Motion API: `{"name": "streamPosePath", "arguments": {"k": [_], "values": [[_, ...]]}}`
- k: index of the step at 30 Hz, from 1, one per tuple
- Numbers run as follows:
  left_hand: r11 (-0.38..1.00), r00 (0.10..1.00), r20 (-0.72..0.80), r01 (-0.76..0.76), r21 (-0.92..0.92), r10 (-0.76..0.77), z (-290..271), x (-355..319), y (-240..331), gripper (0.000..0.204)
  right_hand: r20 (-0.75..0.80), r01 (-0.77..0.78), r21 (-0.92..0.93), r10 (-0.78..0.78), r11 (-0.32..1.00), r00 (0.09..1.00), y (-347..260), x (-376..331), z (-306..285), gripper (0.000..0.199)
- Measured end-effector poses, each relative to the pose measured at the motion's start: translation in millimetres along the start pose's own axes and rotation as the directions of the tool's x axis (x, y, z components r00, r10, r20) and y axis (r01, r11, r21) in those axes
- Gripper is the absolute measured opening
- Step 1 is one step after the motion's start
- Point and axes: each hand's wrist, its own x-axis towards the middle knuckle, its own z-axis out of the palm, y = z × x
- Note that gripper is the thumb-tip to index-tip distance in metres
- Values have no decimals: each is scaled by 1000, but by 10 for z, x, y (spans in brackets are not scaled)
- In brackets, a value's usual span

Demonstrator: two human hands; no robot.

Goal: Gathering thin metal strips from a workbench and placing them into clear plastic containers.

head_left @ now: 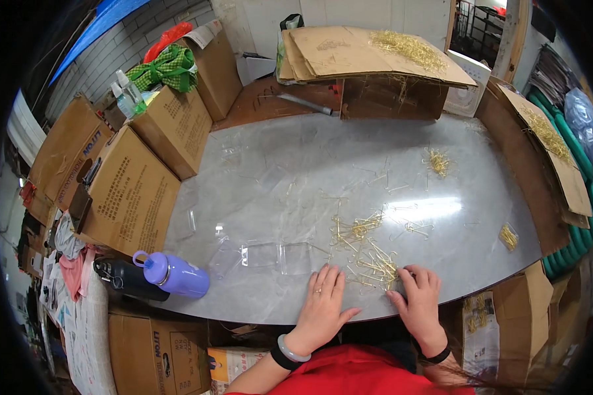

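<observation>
My left hand (324, 304) lies on the grey tabletop with its fingers stretched out and thumb apart, holding nothing. Just right of its fingertips is a loose heap of gold wire hooks (377, 266). At the heap's right edge rests my right hand (420, 301), its fingers bent and the thumb apart from them; the fingertips touch or nearly touch the hooks. Another tangle of gold hooks (357, 228) lies a little farther back. Clear plastic pouches (295, 259) sit left of my left hand. A small packet of gold hooks (508, 237) is at the right.
A purple bottle (181, 276) and a black bottle (126, 278) lie at the left edge. Cardboard boxes (135, 191) wall the left side. At the back, a cardboard platform (349, 56) bears more hooks. A cardboard barrier (524, 178) borders the right. A small hook cluster (438, 162) lies farther back.
</observation>
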Motion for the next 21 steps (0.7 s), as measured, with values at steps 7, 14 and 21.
{"name": "streamPosePath", "arguments": {"k": [7, 14, 21], "values": [[984, 993, 105, -78, 161, 61, 47, 123, 102, 94, 43, 138, 37, -140, 990, 989, -311, 14, 274, 42], [985, 999, 28, -18, -174, 23, -36, 17, -44, 94, 98, 59, 191, -79, 980, 992, -110, 29, 42, 41], [998, 998, 17, -57, -18, 57, -53, 22, 28, 92, 370, 339, 83, -345, 937, 863, -97, 365, -102, 40]]}}
